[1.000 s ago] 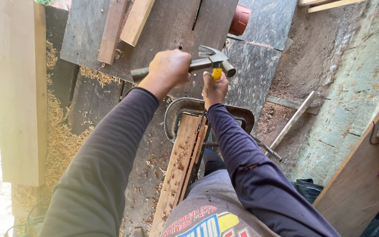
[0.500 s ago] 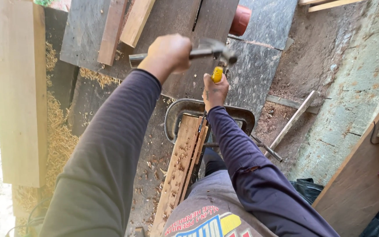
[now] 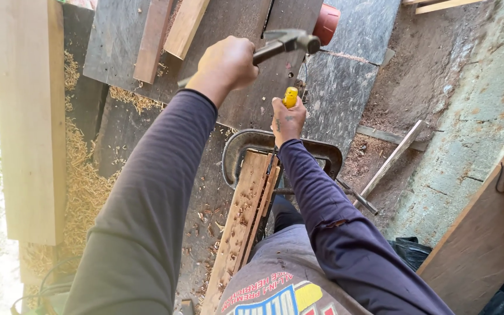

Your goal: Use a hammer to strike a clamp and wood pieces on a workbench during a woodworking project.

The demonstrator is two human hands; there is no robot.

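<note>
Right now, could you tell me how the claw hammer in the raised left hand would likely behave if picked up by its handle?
The hammer is probably stiff and top-heavy: its metal head sits far from the left hand, so it may tip head-down if gripped loosely. Laid on the dark board, it would likely stay put rather than roll, given its claw shape.

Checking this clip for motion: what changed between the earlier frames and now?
The left hand swung the hammer up, lifting its head off the yellow-handled chisel. The right hand still grips the chisel in the same spot; the clamped board is unmoved.
</note>
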